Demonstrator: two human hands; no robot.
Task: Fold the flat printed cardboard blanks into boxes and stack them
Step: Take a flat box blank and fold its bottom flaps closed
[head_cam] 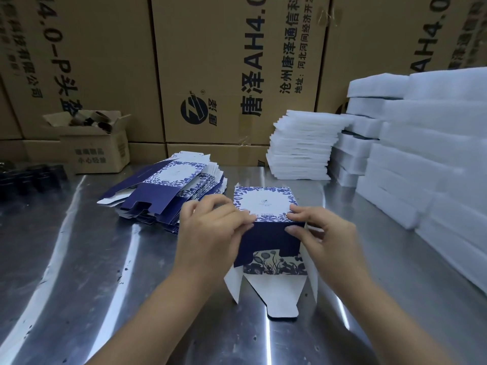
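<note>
The risk sits at the open near end. The white tuck flap [279, 299] and the side flaps [233, 283] are splayed out onto the worktop [110, 272]. If the walls are squeezed out of square, the tuck flap may be creased or jammed when it is pushed in. The top front edge is pinched from both sides: the fingers of the left hand [210, 227] are curled over its left corner. The right hand [325, 239] has its thumb pressed on the dark front panel and its fingers on the printed top. Too hard a pinch there and the thin card could be dented. On the slick steel the box could also be slid away under a push.

The half-folded box [266, 241] is raised just right of the worktop's middle, nearer the near edge. A navy wall faces the camera and a white top panel is framed in blue floral print. A floral inner flap is seen below the wall. The stack of flat blanks [168, 191] is fanned out to the left, toward the far edge.
</note>
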